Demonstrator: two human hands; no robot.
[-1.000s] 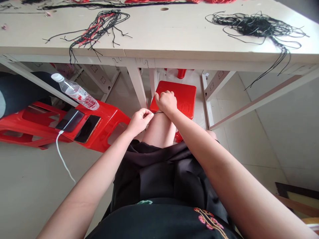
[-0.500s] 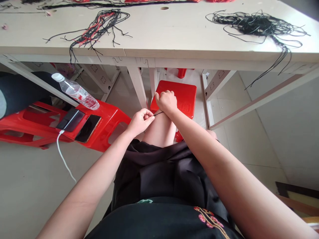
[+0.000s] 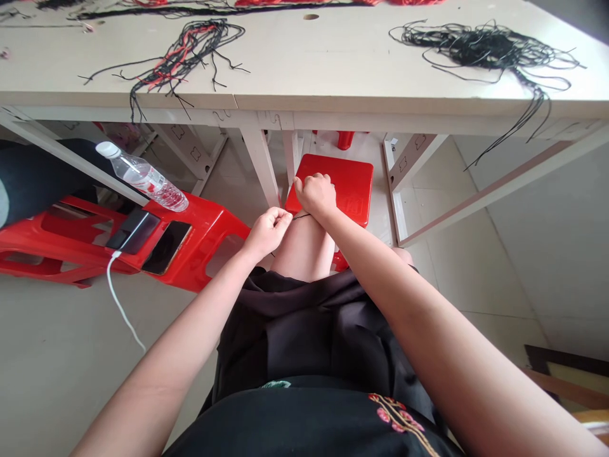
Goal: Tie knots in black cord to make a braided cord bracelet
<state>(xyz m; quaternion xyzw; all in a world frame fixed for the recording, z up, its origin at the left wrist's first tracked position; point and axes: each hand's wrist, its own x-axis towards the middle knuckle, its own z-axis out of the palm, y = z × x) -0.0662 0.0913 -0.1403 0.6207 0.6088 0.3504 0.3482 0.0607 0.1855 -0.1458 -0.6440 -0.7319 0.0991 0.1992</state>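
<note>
Being pinched in the closed left hand, a thin black cord is stretched over a bare knee to the fisted right hand, the hands just apart above a red stool.

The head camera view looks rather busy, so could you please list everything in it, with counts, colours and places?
table: one, cream, across the top
mixed cord bundle: one, black and red, on the table, left
black cord bundle: one, black, on the table, right, trailing over the edge
left plastic stool: one, red, left of the knee
square-topped stool: one, red, ahead of the knee
water bottle: one, clear with white cap, on the left plastic stool
phones: two, black, on the left plastic stool
cable: one, white, hanging toward the floor
thin cord: one, black, between the hands
skirt: one, black, on the lap
left hand: one, bare, above the knee
right hand: one, bare, at the knee
knee: one, bare, centre
</note>
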